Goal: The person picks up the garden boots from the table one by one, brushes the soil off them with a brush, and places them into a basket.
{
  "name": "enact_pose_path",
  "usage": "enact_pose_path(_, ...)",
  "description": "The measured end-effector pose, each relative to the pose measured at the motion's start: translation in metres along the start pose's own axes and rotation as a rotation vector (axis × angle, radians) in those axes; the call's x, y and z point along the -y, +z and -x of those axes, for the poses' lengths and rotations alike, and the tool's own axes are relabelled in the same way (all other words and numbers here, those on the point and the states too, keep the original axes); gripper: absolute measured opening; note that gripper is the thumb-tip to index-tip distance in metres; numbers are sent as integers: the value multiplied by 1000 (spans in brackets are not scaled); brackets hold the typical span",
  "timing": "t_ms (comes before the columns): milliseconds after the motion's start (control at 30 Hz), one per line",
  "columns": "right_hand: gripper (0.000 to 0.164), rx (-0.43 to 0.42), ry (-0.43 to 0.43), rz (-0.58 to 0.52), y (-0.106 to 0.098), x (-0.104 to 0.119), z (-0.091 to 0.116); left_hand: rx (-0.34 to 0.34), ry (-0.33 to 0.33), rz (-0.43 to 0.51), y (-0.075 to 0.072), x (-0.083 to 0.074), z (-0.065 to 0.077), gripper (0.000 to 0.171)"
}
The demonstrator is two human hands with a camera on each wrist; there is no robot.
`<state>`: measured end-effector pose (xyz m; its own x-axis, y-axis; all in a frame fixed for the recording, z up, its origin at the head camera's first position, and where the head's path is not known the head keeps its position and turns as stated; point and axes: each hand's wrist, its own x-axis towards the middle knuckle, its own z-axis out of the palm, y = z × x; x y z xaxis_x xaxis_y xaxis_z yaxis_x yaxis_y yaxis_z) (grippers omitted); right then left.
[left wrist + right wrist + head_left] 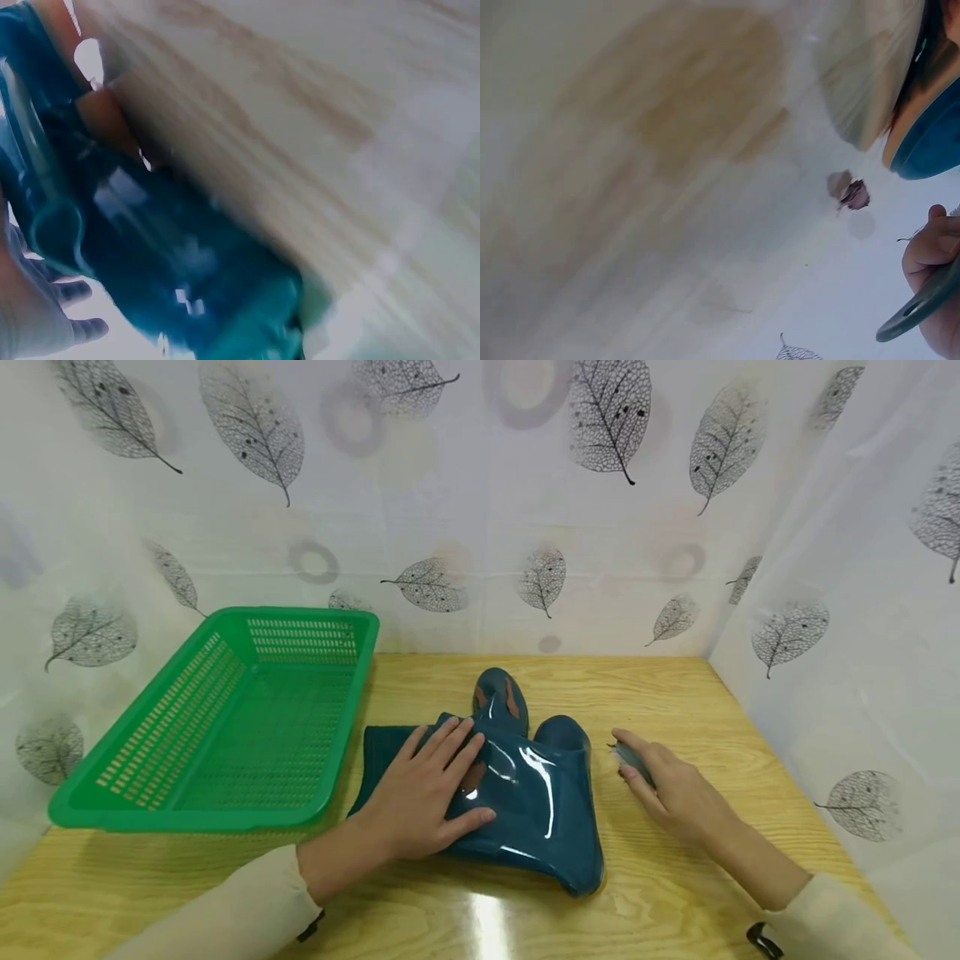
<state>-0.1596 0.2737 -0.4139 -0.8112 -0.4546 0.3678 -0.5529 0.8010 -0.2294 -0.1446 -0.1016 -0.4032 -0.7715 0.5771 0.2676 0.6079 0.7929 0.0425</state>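
A pair of glossy dark-blue rubber boots [540, 793] lies on its side on the wooden table, toes toward the back. Reddish-brown patches mark the farther toe and the boot beneath my left hand. My left hand [427, 785] rests on the boots with its fingers spread and straight. In the left wrist view, the shiny boot [165, 232] shows beside the fingers. To the right of the boots, my right hand [675, 785] grips a small brush [634, 763] with a grey-green handle, apart from them. The right wrist view shows the handle's holed end and the boot [934, 142] beyond.
A green plastic basket [324, 777] with slotted walls stands to the left, its near right corner close to the boots. The wooden table [660, 685] meets a white leaf-print curtain [480, 510] at the back and right.
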Motion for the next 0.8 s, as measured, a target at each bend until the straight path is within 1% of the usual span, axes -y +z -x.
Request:
enact_pose_path(67, 57, -22, -22, 4, 1, 4, -3, -17, -9, -17, -4, 5, 6, 90)
enact_pose_path(200, 58, -50, -50, 0, 0, 12, -8, -22, -20, -41, -8, 15, 19, 90)
enact_pose_path(267, 58, -59, -64, -4, -1, 17, -12, -19, -22, -34, -9, 19, 26, 90)
enact_pose_path(367, 59, -75, -96, -17, -3, 23, -16, -15, -8, -29, -9, 23, 35, 91)
enact_pose_path(433, 59, -87, -120, -30, -4, 27, -18, -5, 19, -28, -9, 26, 40, 93)
enact_pose_path(500, 57, -96, -139, -40, -5, 32, -20, 13, 60, -29, -8, 27, 44, 97)
enact_pose_path(600, 53, -95, -148, -50, -6, 39, -22, 40, 121, -27, -7, 29, 48, 103)
enact_pose_path(667, 51, -85, -153, -49, -7, 43, -24, 59, 152, -43, -7, 30, 49, 104)
enact_pose_path(800, 51, -68, -186, -46, -8, 50, -29, 75, 190, -95, -6, 32, 49, 104)
